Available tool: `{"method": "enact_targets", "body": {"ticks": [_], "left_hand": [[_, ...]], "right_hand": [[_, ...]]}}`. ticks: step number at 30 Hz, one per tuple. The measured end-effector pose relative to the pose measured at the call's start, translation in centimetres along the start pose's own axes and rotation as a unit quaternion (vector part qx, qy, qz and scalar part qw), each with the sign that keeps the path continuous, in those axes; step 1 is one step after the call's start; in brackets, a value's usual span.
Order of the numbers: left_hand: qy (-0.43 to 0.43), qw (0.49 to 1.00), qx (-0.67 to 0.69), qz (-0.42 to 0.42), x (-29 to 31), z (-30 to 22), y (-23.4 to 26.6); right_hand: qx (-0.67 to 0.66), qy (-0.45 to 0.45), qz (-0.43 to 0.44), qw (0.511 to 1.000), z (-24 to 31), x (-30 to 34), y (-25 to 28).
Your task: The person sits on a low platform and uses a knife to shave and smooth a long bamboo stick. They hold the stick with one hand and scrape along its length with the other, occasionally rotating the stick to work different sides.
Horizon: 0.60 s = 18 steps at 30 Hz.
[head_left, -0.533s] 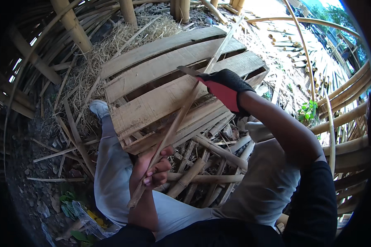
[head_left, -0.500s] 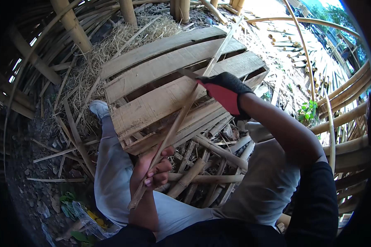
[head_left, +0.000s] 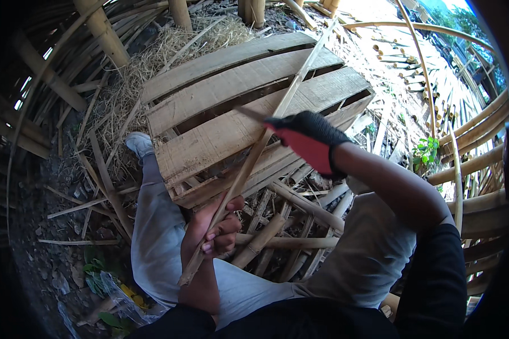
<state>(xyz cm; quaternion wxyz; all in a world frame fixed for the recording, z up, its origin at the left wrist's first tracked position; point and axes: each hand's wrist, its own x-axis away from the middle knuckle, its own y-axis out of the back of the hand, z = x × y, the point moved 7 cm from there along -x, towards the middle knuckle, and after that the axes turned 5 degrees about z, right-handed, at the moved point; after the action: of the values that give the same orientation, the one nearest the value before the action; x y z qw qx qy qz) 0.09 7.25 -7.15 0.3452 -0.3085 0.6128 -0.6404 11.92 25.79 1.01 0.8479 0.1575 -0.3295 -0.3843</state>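
My bare left hand point(head_left: 218, 229) is closed around the lower part of a long split bamboo strip point(head_left: 244, 169). The strip slants up and to the right, across a slatted wooden crate point(head_left: 209, 148), with its far end past the crate's back edge. In a red and black glove, my right hand point(head_left: 311, 141) grips a knife point(head_left: 250, 114) whose handle is hidden by the fingers. The blade points left over the crate, right beside the strip's middle; whether it cuts in cannot be made out.
Bamboo poles and offcuts point(head_left: 291, 242) lie between my legs, under the crate's near side. Dry shavings point(head_left: 130, 101) heap behind it to the left. Upright bamboo posts point(head_left: 103, 35) stand at the back. Stacked bamboo point(head_left: 415, 79) lies in sunlight at the far right.
My right hand and the knife have moved a little down along the strip, toward me. My left hand keeps its grip on the strip. The whole view has shifted slightly.
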Motion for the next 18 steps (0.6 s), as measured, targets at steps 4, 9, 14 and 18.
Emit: {"method": "enact_targets", "body": {"ticks": [4,9,14,18], "left_hand": [[-0.001,1.0,-0.007,0.005,-0.2,0.2,0.0],[0.014,0.998,0.049,0.033,-1.3,0.6,-0.9],[-0.02,0.993,0.097,0.061,-0.6,0.7,-1.0],[0.001,0.992,0.102,0.069,-0.8,1.0,-1.3]], "right_hand": [[-0.049,0.035,0.142,0.988,-0.5,0.5,-3.2],[0.216,0.07,0.024,0.974,0.8,1.8,-1.5],[0.144,-0.034,-0.012,0.989,-0.5,-1.6,1.0],[0.185,0.184,0.061,0.963,0.5,1.4,-2.9]]}}
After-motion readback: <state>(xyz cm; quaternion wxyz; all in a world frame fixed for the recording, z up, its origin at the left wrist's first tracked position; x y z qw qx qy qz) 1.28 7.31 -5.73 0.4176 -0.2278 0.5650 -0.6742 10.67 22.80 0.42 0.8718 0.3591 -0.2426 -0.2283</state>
